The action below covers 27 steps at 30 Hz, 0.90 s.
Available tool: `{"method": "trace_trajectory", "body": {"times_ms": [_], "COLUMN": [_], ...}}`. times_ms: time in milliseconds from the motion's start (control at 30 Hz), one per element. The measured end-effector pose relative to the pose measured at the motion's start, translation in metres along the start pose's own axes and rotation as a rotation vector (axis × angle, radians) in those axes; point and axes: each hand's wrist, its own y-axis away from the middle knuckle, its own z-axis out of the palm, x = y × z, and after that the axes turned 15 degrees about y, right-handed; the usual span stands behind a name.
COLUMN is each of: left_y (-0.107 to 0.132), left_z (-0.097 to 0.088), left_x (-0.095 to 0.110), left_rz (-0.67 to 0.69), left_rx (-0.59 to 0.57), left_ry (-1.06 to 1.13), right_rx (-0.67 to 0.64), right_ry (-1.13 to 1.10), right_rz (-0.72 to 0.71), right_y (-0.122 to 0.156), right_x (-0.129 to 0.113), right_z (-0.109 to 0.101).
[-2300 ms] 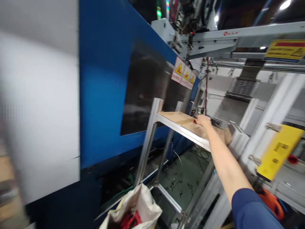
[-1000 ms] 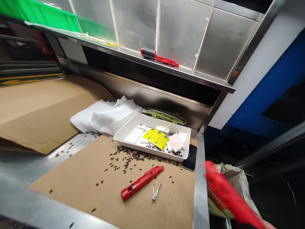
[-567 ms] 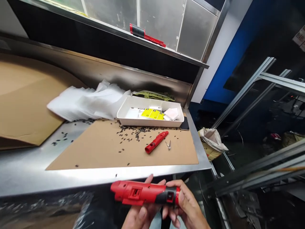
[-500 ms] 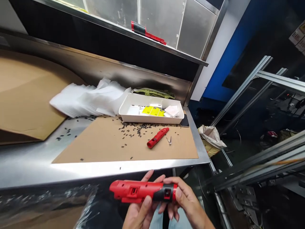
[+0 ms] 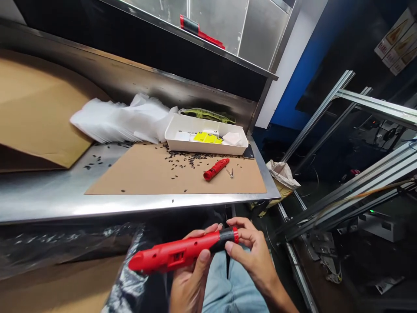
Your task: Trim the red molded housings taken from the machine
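My hands sit below the steel table edge (image 5: 137, 208), which stands between them and the cardboard mat (image 5: 156, 171). The near half of that mat lies open to me. Toward its far right lie a small red part (image 5: 216, 169) and tweezers (image 5: 230, 173), with black bits scattered around. Behind the mat, a white tray (image 5: 205, 140) and white sheets (image 5: 120, 119) block the back wall. Right of the table, slanted aluminium rails (image 5: 342, 195) close off that side.

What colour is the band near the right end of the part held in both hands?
Black, on the red part; the head view shows it best.
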Motion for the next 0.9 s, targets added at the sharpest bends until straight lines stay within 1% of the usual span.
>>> {"method": "trace_trajectory", "body": {"times_ms": [100, 200, 267, 400, 467, 567, 667, 700, 767, 833, 900], "left_y": [0.004, 0.002, -0.001, -0.002, 0.003, 0.012, 0.019, 0.019, 0.017, 0.011, 0.003], "left_z": [0.009, 0.014, 0.013, 0.014, 0.017, 0.025, 0.030, 0.031, 0.030, 0.029, 0.030], "left_x": [-0.010, -0.020, -0.027, -0.034, -0.034, -0.031, -0.028, -0.027, -0.027, -0.027, -0.027], "left_rz": [-0.045, -0.081, -0.082, -0.050, 0.009, 0.188, 0.351, 0.377, 0.372, 0.304, 0.200], "left_rx": [-0.063, -0.111, -0.131, -0.171, -0.198, -0.269, -0.344, -0.349, -0.317, -0.258, -0.199], "left_ry": [-0.033, -0.079, -0.108, -0.172, -0.205, -0.290, -0.363, -0.376, -0.391, -0.386, -0.330], "right_rx": [0.028, 0.088, 0.122, 0.140, 0.145, 0.141, 0.106, 0.091, 0.065, 0.040, 0.013], "right_ry": [-0.042, -0.085, -0.098, -0.116, -0.154, -0.169, -0.167, -0.169, -0.163, -0.159, -0.194], "right_rz": [0.022, 0.049, 0.044, 0.016, 0.016, 0.028, 0.027, 0.018, -0.014, -0.055, -0.084], "right_y": [0.003, 0.006, 0.008, 0.010, 0.010, 0.008, 0.006, 0.006, 0.006, 0.007, 0.007], "right_x": [0.004, 0.009, 0.013, 0.018, 0.018, 0.018, 0.020, 0.021, 0.023, 0.024, 0.026], "right_z": [-0.011, -0.022, -0.028, -0.036, -0.038, -0.041, -0.042, -0.042, -0.043, -0.045, -0.049]}}
